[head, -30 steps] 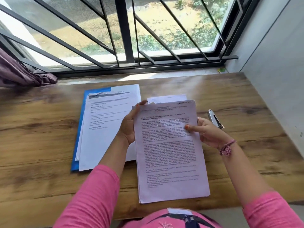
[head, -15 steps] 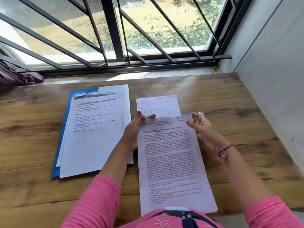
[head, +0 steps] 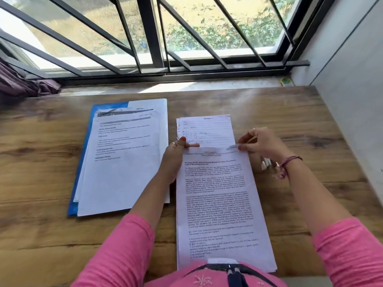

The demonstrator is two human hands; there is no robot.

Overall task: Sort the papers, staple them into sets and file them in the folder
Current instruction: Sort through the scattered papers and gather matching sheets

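Both hands hold a printed sheaf (head: 219, 204) at its top corners, over the wooden table (head: 41, 162). Left hand (head: 176, 156) pinches the top-left corner, thumb on top; right hand (head: 261, 145) pinches the top-right corner. Lined sheet (head: 205, 129) lies just beyond. Blue folder (head: 89, 141) with papers (head: 122, 162) on it sits left.

bare table (head: 300, 121) right of papers (head: 217, 204); wall (head: 352, 100) bounds it.
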